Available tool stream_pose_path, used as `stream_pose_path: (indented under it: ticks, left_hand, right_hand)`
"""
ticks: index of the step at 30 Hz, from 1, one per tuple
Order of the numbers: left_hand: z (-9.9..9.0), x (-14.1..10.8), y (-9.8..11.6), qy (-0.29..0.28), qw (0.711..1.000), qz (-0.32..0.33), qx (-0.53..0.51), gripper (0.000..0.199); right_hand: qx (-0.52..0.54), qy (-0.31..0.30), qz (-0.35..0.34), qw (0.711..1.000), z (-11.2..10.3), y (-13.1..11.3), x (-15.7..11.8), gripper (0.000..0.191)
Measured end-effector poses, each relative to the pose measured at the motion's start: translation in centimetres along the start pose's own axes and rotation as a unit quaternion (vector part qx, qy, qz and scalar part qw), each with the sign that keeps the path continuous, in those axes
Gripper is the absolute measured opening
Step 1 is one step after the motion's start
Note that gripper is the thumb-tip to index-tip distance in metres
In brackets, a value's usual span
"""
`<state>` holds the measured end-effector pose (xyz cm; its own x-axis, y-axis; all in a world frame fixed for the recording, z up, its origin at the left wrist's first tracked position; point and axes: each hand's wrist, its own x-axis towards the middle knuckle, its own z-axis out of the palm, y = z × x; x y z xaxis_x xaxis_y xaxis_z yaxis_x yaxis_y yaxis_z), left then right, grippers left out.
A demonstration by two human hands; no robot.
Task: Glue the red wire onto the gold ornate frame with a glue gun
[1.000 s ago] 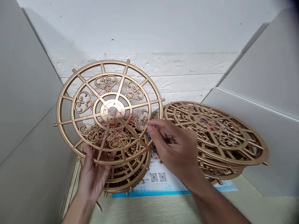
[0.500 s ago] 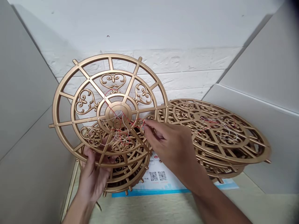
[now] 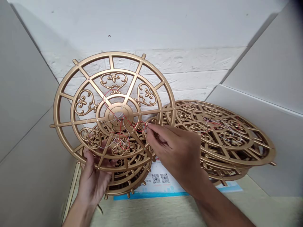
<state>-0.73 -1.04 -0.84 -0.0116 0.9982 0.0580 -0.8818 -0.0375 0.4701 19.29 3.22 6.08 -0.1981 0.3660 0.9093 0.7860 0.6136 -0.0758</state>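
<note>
Left hand and right hand appear bare.

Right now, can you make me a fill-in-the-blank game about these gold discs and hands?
The left hand holds up a gold disc from ____.
The right hand reaches to threads that are red and ____.
The paper below shows ____ QR codes.
Another stack of discs lies on the person's ____ side.

Missing words: underneath; white; two; right.

Beige surface, printed QR-code sheet, stacked gold openwork discs
</note>
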Motion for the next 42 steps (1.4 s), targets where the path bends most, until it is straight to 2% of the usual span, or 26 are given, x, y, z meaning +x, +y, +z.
stream_pose_path:
  ticks: [5,10,15,22,30,37,42]
  left_hand:
    - [-1.2,0.0,0.5,-0.008,1.000,-0.023,-0.004,0.044]
    - [-0.5,0.0,0.3,-0.010,1.000,-0.009,-0.012,0.041]
    - [0.6,0.0,0.0,-0.006,1.000,0.008,-0.012,0.040]
    - [0.0,0.1,0.0,0.013,1.000,0.009,-0.007,0.034]
    - [-0.3,-0.1,0.1,0.032,0.999,0.004,0.006,0.036]
    - [-1.3,0.1,0.3,0.050,0.999,-0.018,0.009,0.031]
    - [-0.9,0.2,0.1,0.074,0.997,-0.012,0.010,0.020]
  right_hand:
    - [-0.026,0.048,-0.015,0.998,0.4,-0.5,-0.1,0.026]
    - [-0.029,0.060,-0.026,0.997,0.4,-0.7,-0.1,0.026]
    - [-0.007,0.049,-0.029,0.998,0.8,-0.3,-0.2,0.024]
    - [0.029,0.020,0.003,0.999,1.3,0.1,-0.5,0.016]
    - [0.063,-0.040,0.038,0.996,0.7,0.3,-0.2,0.016]
    - [0.110,-0.135,0.098,0.980,-0.1,0.8,0.3,0.014]
    - [0.132,-0.239,0.129,0.953,-1.2,1.1,0.9,0.014]
